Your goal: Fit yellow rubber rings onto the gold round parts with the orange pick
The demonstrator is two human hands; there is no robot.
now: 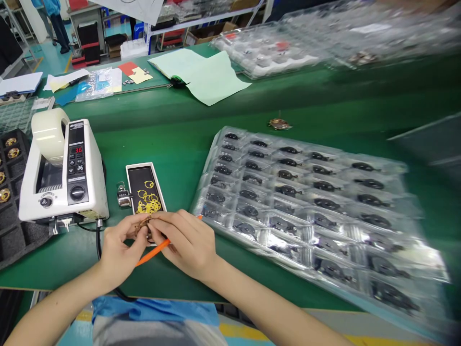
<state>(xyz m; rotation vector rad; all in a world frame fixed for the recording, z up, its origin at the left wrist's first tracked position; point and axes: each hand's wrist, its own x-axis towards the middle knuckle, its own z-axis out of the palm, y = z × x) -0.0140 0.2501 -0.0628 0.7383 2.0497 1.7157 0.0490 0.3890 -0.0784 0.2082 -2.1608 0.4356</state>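
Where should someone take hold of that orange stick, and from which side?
Probably pinch the orange stick across its bare stretch between the left hand and right hand, coming from the person's side: it is slim, slanted and uncovered there, while the right hand hides its middle.

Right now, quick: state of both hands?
Left hand: closed, pinching a small brownish metallic part.
Right hand: closed, holding a slim orange tool; fingertips at the same part, exact contact can't be told.
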